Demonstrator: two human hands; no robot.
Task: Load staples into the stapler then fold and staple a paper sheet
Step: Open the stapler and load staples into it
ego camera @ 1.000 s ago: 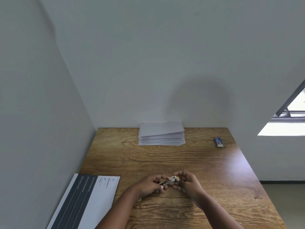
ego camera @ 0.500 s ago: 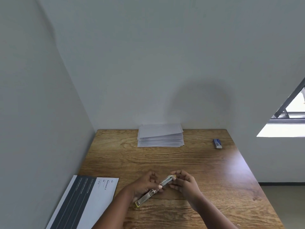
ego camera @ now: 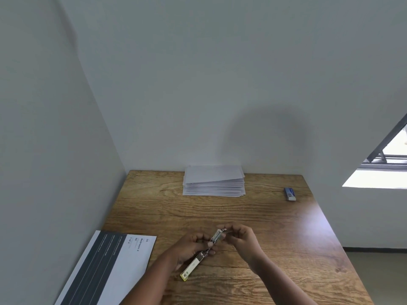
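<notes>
Swung open since before, stapler (ego camera: 203, 254) gripped by left hand (ego camera: 193, 247), right hand (ego camera: 241, 238) pinching its tip.

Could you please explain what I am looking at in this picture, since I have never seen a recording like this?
There is no machine here: a person wears a camera on the head, looking forward and down at their own two hands. The left hand holds a stapler swung open into a long strip, while the right hand pinches its far end. On the wooden table lie a stack of white paper by the wall, a small blue box to the right, and a printed sheet at the left edge.
</notes>
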